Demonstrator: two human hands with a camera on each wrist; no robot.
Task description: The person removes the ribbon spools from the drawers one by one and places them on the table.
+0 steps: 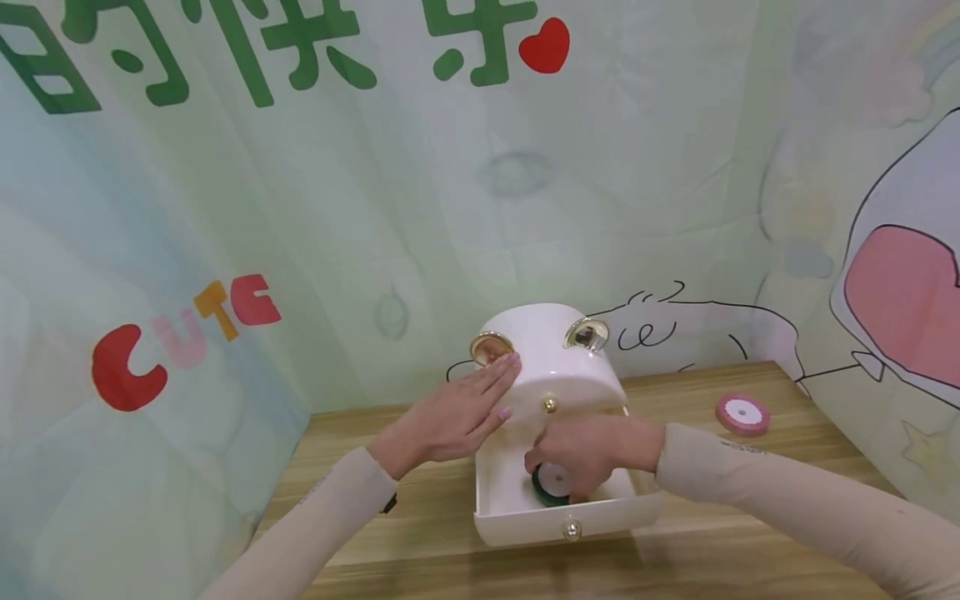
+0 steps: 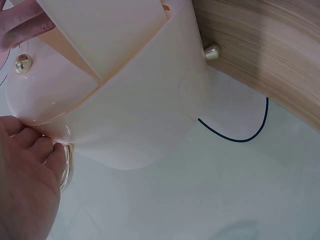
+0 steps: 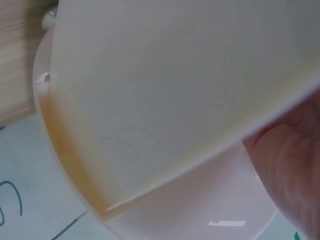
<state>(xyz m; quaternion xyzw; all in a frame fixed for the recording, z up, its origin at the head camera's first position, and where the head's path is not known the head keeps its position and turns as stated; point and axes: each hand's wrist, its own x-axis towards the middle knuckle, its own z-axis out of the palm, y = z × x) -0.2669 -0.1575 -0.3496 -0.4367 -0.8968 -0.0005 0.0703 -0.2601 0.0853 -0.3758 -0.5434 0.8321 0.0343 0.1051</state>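
A white storage box (image 1: 536,329) with two round gold-rimmed ears stands on the table, its lower drawer (image 1: 517,529) pulled out toward me. My right hand (image 1: 583,448) reaches into this drawer, fingers curled over a dark green ribbon roll (image 1: 552,482) with a white hub. The roll lies low in the drawer, partly covered by the fingers. With fingers nearly straight, my left hand (image 1: 457,410) rests against the box's left front by the left ear (image 1: 489,346). In the left wrist view, its fingertips touch the box (image 2: 125,110). The drawer wall (image 3: 190,90) hides most of my right hand in the right wrist view.
A pink ribbon roll (image 1: 742,414) lies on the wooden table (image 1: 697,550) to the right of the box. Behind the table hangs a printed cloth backdrop (image 1: 412,208). Gold knobs (image 1: 572,530) stick out from the drawer fronts.
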